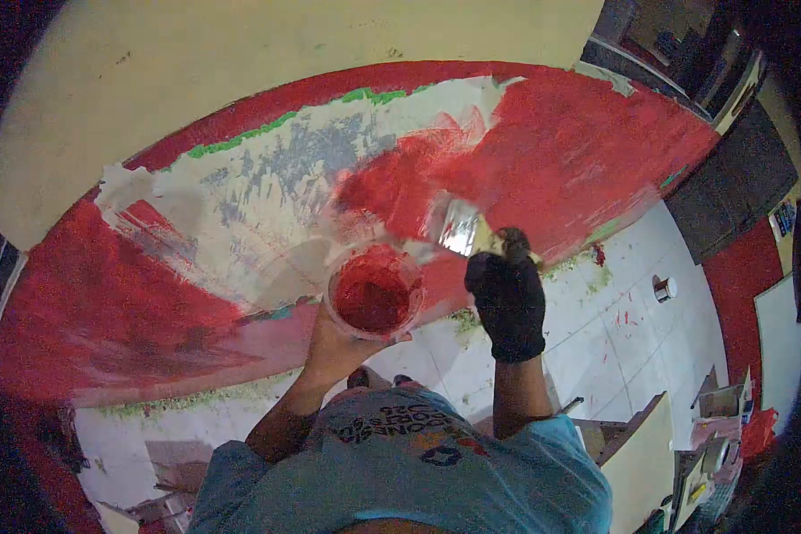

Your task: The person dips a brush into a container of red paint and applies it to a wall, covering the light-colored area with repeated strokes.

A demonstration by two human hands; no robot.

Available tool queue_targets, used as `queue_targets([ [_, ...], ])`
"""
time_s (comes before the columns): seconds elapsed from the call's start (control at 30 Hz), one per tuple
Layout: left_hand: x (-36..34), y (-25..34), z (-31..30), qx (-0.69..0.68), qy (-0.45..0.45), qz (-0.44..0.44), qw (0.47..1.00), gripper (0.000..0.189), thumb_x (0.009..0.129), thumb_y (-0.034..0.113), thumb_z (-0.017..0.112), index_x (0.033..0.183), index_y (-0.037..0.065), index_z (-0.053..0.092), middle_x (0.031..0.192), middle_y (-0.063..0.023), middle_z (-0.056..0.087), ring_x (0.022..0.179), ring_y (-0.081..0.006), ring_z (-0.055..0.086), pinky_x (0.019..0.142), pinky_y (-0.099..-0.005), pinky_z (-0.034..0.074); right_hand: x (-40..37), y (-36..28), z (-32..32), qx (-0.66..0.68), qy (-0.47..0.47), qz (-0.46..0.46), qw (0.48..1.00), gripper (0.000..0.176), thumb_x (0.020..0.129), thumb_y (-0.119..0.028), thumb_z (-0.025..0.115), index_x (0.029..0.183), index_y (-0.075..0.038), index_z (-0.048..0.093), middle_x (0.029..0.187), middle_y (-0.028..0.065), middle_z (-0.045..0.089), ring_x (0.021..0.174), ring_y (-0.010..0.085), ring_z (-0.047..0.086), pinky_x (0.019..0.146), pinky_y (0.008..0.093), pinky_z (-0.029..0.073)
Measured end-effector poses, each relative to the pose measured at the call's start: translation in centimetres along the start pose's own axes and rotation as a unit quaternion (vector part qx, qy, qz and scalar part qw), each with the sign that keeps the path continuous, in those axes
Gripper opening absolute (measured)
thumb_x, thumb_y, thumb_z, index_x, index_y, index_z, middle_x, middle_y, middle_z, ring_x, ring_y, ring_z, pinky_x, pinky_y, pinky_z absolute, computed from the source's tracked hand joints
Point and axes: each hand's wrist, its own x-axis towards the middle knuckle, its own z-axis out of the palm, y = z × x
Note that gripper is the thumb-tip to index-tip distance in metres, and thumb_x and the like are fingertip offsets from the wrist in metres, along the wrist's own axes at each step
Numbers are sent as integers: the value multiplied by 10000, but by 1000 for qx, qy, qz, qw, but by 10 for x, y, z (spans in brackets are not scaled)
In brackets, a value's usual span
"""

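Note:
My left hand [343,343] is bare and wrapped round a round tub of red paint [376,292], held up in front of the wall. In a black glove, my right hand [505,298] grips a wide paintbrush [458,227]. The brush's metal band shines, and its bristles, blurred, are at the wall close to the fresh red patch. That wall [561,151] carries red paint on its right and lower left. Between these lies a whitish, grey-streaked area [267,169] with a ragged green edge along its top.
Below the wall runs a pale tiled floor [427,356] with red spots and greenish crumbs along the wall's foot. A small can [664,289] lies on the tiles at right. Boards [636,454] and other items stand at lower right. A dark panel [734,182] stands right of the wall.

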Motion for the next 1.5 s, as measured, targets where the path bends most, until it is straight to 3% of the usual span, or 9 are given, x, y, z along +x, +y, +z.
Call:
queue_targets([
  [0.03,1,-1,-2,89,-19,26,996,863,466,111,843,1181,22,368,1122,-111,505,1057,-200,487,916,-333,382,3,-2,0,-160,2,-73,984,210,874,-226,460,1003,-61,461,769,60,455,645,162,441,569,274,399],
  [0.07,1,0,-3,89,-20,27,995,863,466,111,843,1181,22,368,1122,-111,505,1057,-200,487,916,-333,382,7,-3,4,154,-6,-35,987,216,878,-225,451,1016,-59,451,786,67,464,682,166,449,607,284,402],
  [0.17,-2,-3,-6,120,0,26,992,838,464,120,845,1161,22,389,1114,-103,514,1049,-203,494,912,-342,383,14,-9,7,169,-2,-88,982,247,879,-216,458,1041,-34,416,859,135,549,724,226,561,637,343,477],
  [0.77,-31,-9,-29,130,-2,-93,987,968,443,149,862,1219,41,293,1190,-105,430,1106,-208,439,941,-363,355,37,0,-1,-91,62,-284,952,287,867,-219,492,1083,-42,421,911,163,567,801,255,588,677,373,489],
  [0.87,-42,-8,-35,186,9,46,981,953,454,142,857,1217,40,295,1172,-105,444,1093,-202,449,929,-357,367,31,-5,-8,-145,109,-337,924,279,872,-213,485,1071,-28,422,898,169,572,780,263,595,661,374,496],
  [1.17,-67,-30,-61,47,-148,-142,978,768,564,307,797,1189,103,401,1142,-89,495,1087,-235,463,961,-374,351,41,-1,-1,-255,92,-364,891,230,883,-181,462,1018,5,457,828,162,584,696,259,608,637,351,500],
  [1.23,-74,-41,-67,-183,-53,-351,917,591,684,409,674,1151,127,449,1130,-72,511,1071,-224,475,960,-380,357,36,-14,2,-122,71,-322,936,236,880,-178,467,1025,8,454,822,163,587,700,252,608,632,346,500],
  [1.33,-80,-60,-76,-221,-49,-323,919,723,601,136,766,1218,73,393,1205,-97,469,1092,-227,477,937,-408,387,30,-25,-5,-105,144,-345,922,237,874,-170,473,1024,12,455,809,160,585,682,245,607,617,350,499],
  [1.5,-87,-56,-63,-312,-47,-330,890,500,775,169,585,1223,65,391,1209,-112,462,1095,-240,475,939,-413,386,30,-19,10,-116,51,-344,931,247,868,-194,492,1007,10,474,787,158,582,651,257,604,595,360,499],
])
